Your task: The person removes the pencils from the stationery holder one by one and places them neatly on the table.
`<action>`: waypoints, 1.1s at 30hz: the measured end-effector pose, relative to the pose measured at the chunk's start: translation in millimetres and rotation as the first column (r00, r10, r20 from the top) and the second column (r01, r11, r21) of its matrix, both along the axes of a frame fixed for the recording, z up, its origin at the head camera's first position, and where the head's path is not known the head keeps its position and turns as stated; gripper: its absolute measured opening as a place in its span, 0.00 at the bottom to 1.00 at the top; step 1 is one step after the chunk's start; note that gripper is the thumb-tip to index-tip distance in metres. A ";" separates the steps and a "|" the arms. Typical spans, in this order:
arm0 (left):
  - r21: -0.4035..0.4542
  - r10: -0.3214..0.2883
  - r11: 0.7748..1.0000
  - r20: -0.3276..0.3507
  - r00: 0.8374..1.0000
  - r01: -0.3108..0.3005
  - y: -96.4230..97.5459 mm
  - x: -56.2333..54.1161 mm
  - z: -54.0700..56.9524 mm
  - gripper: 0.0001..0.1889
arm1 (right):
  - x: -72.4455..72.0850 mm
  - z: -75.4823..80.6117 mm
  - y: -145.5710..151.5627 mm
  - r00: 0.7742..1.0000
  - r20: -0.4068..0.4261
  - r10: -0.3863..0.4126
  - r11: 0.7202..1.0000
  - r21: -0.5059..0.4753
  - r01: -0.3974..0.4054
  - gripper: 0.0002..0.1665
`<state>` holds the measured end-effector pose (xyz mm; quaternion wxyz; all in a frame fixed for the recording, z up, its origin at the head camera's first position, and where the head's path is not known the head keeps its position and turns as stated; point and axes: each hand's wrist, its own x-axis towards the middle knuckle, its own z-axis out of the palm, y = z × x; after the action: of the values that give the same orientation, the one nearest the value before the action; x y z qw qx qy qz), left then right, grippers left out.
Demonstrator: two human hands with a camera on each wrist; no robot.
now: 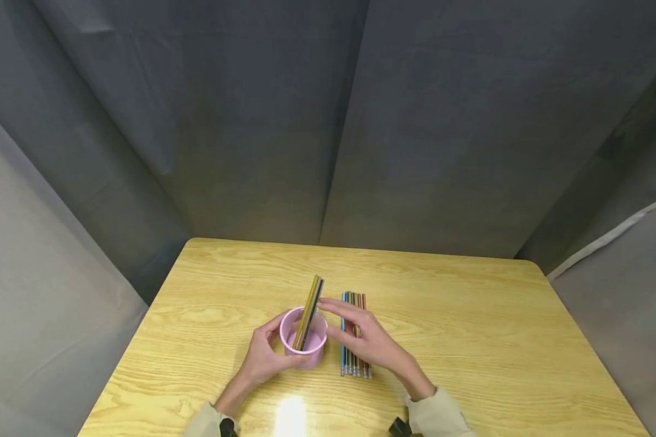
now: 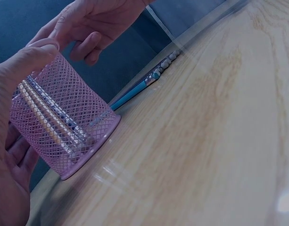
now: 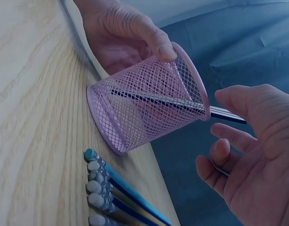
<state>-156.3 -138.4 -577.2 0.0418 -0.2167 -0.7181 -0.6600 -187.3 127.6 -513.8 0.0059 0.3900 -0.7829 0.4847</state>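
A pink mesh pencil cup (image 1: 310,362) stands on the table, and a few pencils (image 1: 309,309) lean inside it with their upper ends above the rim. My left hand (image 1: 266,355) holds the cup from the left, thumb at the near side of the rim and fingers round the far side. Just right of the cup is my right hand (image 1: 367,340), its index finger reaching out beside the leaning pencils. In the right wrist view, thumb and fingers of the right hand (image 3: 262,150) are spread apart beside the pencils, gripping nothing.
A row of several pencils (image 1: 350,363) lies just right of the cup, partly beneath my right hand, eraser ends toward me. The wood-grain table (image 1: 470,315) extends on both sides. Dark grey curtains (image 1: 251,121) hang behind its far edge.
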 end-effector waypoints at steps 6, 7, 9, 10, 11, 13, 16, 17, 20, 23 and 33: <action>0.003 0.000 1.000 -0.009 1.000 0.000 0.3 -2.0 -0.3 0.45 | -0.2 2.9 -2.8 1.000 0.013 0.012 1.000 0.004 -0.012 0.29; 0.002 0.001 1.000 -0.009 1.000 -0.001 0.4 -1.9 -0.3 0.45 | -0.5 3.2 -3.0 1.000 0.017 0.013 1.000 0.006 -0.013 0.29; 0.001 0.005 1.000 -0.005 1.000 -0.005 0.7 -1.8 0.3 0.45 | -1.1 3.8 -3.4 1.000 0.019 0.008 1.000 0.022 -0.009 0.30; 0.000 0.006 1.000 -0.006 1.000 -0.006 0.8 -1.8 0.6 0.45 | -1.3 4.3 -3.7 1.000 0.024 0.007 0.999 0.032 -0.008 0.30; -0.003 0.007 1.000 -0.010 1.000 -0.007 0.9 -1.8 0.8 0.45 | -1.5 4.6 -4.0 1.000 0.029 0.007 0.999 0.040 -0.008 0.31; -0.007 0.009 1.000 -0.008 1.000 -0.009 1.3 -1.6 1.2 0.45 | -2.2 4.9 -4.9 0.999 0.036 0.005 0.998 0.055 -0.007 0.31; -0.014 0.007 1.000 -0.018 1.000 -0.007 1.8 -1.2 1.7 0.45 | -2.8 5.5 -6.3 0.999 0.045 0.002 0.998 0.070 -0.006 0.32; -0.015 0.006 1.000 -0.015 1.000 -0.006 1.8 -1.1 1.8 0.45 | -3.0 5.8 -6.6 0.999 0.048 -0.002 0.997 0.073 -0.001 0.31; -0.014 0.004 1.000 -0.018 1.000 -0.004 1.8 -1.1 1.5 0.45 | -3.1 5.9 -7.0 0.998 0.055 -0.019 0.997 0.080 0.015 0.31; -0.012 0.005 1.000 -0.021 1.000 -0.005 1.6 -1.5 0.7 0.45 | -2.9 6.7 -6.9 0.998 0.061 -0.028 0.997 0.080 0.023 0.30; -0.010 0.002 1.000 -0.020 1.000 -0.002 0.9 -1.8 -0.2 0.44 | -6.4 9.7 -8.0 0.999 0.021 -0.043 0.996 0.074 0.041 0.29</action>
<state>-158.1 -137.6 -577.4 0.0487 -0.2227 -0.7213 -0.6540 -193.8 119.6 -504.1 -0.0070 0.3681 -0.8083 0.4595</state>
